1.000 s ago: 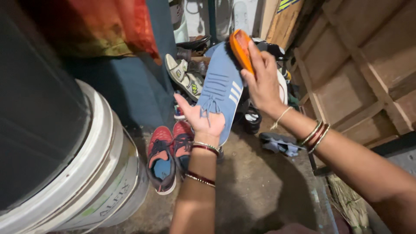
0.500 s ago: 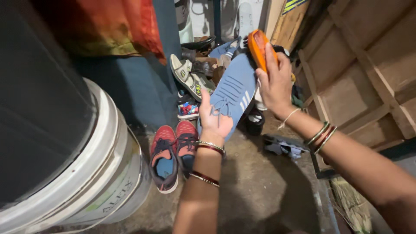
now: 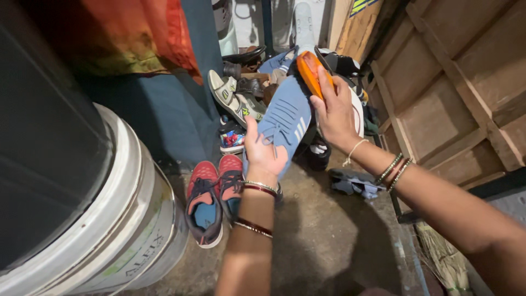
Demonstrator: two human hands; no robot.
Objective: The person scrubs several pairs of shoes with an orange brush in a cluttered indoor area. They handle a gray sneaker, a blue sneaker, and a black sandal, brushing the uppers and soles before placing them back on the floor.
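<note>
Head view: blue shoe (image 3: 287,118) in left grip (image 3: 263,151)

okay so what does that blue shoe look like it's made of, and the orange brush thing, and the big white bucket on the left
Blue shoe: looks like soft woven or mesh fabric, matte, with white laces and stripes; held in the left hand.
Orange brush: probably hard plastic, smooth with a slight sheen; gripped by the right hand. Bristles aren't visible.
White bucket: likely moulded plastic, smooth, scuffed, with ridged rim bands.

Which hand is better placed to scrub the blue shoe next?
Right. The right hand already grips the orange brush, which sits at the blue shoe's upper edge. The left hand is occupied, holding the shoe from below.
</note>
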